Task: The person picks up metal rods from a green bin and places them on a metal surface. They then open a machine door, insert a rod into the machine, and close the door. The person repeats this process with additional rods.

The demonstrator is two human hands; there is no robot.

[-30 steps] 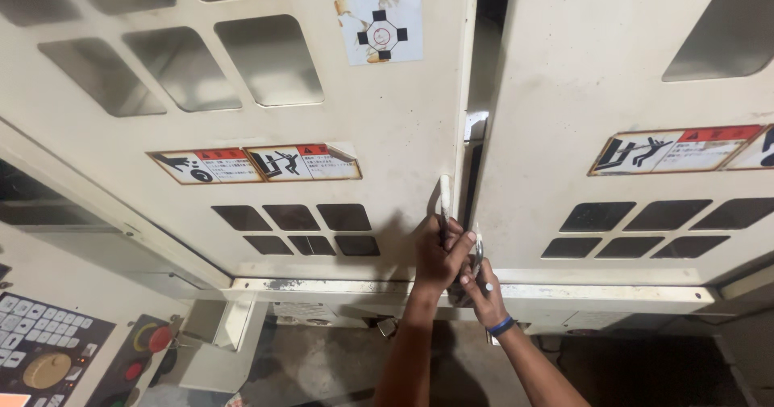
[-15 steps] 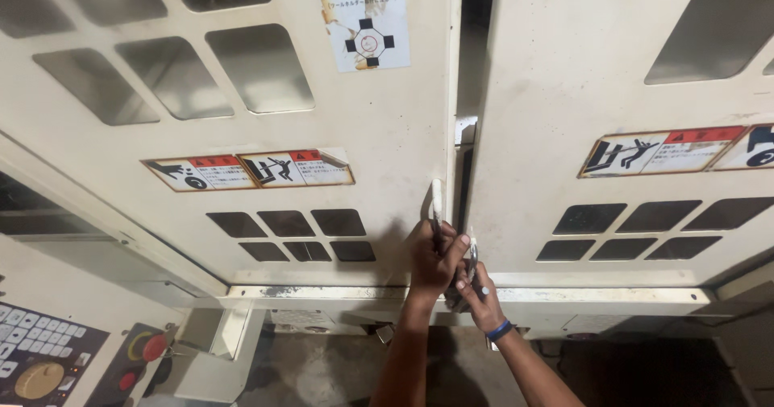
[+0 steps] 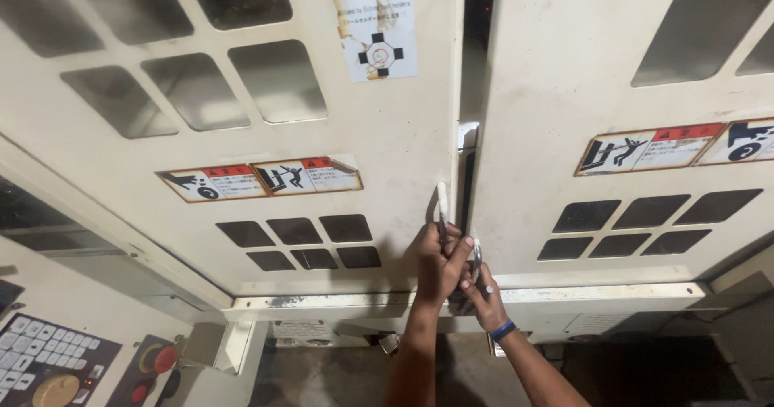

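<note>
The left hand curls its fingers around the left door's curved metal handle; the right hand grips the right door's smooth chrome handle.

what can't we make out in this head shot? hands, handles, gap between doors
- Left hand: wraps the left door handle; the handle's lower end is hidden by the fingers.
- Right hand: partly behind the left hand; its grip on the right door handle can't be confirmed.
- Gap between doors: too dark to see inside.
- Control panel: cut off by the bottom-left edge.
- Warning stickers: too small to read.
</note>
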